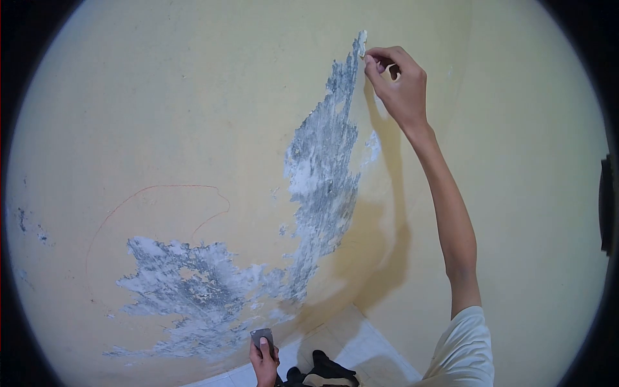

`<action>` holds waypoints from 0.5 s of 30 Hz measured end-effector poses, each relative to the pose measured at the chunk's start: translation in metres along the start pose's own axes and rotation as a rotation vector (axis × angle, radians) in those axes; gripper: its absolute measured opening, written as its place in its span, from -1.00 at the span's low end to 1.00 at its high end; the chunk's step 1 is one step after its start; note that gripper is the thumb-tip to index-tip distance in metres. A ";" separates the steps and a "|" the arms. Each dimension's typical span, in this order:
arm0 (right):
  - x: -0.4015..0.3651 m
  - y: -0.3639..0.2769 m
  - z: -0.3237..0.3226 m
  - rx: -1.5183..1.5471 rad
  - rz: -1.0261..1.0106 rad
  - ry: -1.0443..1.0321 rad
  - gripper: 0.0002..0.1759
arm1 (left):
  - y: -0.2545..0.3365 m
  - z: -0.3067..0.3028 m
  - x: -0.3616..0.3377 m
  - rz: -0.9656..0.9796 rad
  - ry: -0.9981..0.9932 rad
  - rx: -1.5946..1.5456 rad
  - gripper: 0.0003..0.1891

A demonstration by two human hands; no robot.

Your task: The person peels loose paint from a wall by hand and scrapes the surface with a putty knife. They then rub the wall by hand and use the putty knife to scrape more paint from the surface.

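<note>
My right hand (398, 80) is raised high against a pale yellow wall (193, 109), its fingertips pinched on a loose flake of paint (363, 42) at the top tip of a long peeled patch (322, 180). That patch shows grey and white plaster and runs down the corner. My left hand (264, 362) is low at the bottom of the view, gripping a small grey scraper (261, 337) with its blade up, just below a second wide peeled patch (187, 290).
Two walls meet in a corner (380, 258) right of the long patch. A thin red curved line (161, 190) is drawn on the wall. White floor tiles (361, 348) and a dark bundle (322, 373) lie below. A dark object (606, 206) sits at the right edge.
</note>
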State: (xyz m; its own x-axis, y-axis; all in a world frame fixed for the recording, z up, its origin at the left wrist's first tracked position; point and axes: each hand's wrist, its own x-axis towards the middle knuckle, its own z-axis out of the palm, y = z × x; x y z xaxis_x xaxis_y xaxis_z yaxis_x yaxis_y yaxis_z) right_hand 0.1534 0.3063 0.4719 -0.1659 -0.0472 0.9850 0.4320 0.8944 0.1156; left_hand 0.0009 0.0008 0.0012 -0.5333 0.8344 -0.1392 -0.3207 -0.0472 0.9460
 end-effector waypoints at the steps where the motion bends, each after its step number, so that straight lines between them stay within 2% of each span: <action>1: -0.002 -0.002 0.000 -0.021 -0.022 0.015 -0.83 | 0.001 -0.002 -0.002 0.009 -0.005 0.003 -0.71; 6: -0.002 -0.012 0.005 -0.073 -0.017 0.029 -0.84 | 0.000 -0.004 -0.006 0.013 0.002 0.026 -0.71; 9: 0.001 -0.018 0.006 -0.155 0.068 0.006 -0.82 | 0.000 -0.004 -0.007 0.030 -0.013 0.031 -0.70; 15: 0.012 -0.037 0.004 -0.064 0.321 -0.043 -0.78 | 0.010 0.005 -0.008 -0.010 -0.027 0.021 -0.69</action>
State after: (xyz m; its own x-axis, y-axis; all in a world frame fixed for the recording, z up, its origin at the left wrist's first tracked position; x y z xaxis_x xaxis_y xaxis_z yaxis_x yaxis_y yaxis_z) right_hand 0.1315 0.2747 0.4790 -0.0487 0.2527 0.9663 0.5232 0.8305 -0.1909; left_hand 0.0057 -0.0040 0.0134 -0.5086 0.8493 -0.1413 -0.3098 -0.0274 0.9504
